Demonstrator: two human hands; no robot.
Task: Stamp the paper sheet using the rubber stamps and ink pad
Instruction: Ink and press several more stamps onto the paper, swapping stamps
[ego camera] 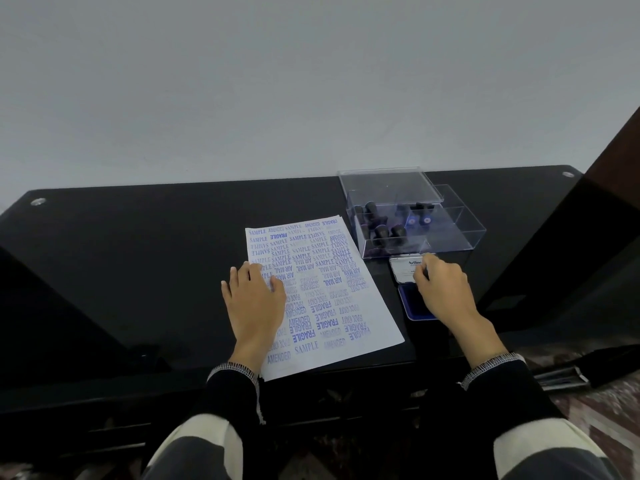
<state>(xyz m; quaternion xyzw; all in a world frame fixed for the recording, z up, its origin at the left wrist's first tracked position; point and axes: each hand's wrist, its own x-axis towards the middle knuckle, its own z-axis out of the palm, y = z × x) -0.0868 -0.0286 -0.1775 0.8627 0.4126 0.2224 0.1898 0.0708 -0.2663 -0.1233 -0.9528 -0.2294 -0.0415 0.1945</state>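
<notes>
A clear box [450,233] near the table's [138,244] far edge holds black rubber stamps [382,233]. The left hand [254,299] lies flat on the stamped paper sheet [332,306]. The right hand [441,289], fingers curled, pinches the open ink pad's [414,306] lid [405,270].

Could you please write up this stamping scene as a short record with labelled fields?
surface: black table
paper sheet: flat on the table, nearly covered in blue stamp prints
left hand: resting flat on the sheet's left edge, fingers straight
ink pad: open, right of the sheet, blue pad showing
right hand: over the ink pad, fingertips at its raised lid; no stamp visible in it
rubber stamps: lying in an open clear box behind the ink pad
</notes>
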